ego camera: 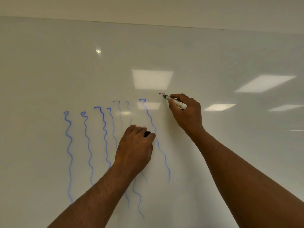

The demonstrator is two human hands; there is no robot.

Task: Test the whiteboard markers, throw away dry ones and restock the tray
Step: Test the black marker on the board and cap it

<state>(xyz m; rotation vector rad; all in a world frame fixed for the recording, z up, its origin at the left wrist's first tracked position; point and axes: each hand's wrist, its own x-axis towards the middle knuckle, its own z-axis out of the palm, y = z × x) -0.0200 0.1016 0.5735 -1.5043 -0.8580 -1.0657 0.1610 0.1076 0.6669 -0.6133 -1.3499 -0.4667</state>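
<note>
A white-barrelled marker (176,102) is held in my right hand (185,112), with its dark tip touching the whiteboard (213,55). A short black hook-shaped stroke (161,93) sits just left of the tip. My left hand (134,145) is closed around a small black marker cap (147,133), with its knuckles near the board. Several wavy blue test lines (69,145) run down the board to the left and under my left arm; two in the middle are very faint.
The whiteboard fills almost the whole view, and its top edge (148,24) meets a beige wall. Ceiling lights reflect on it at the centre and right. No tray or bin is in view.
</note>
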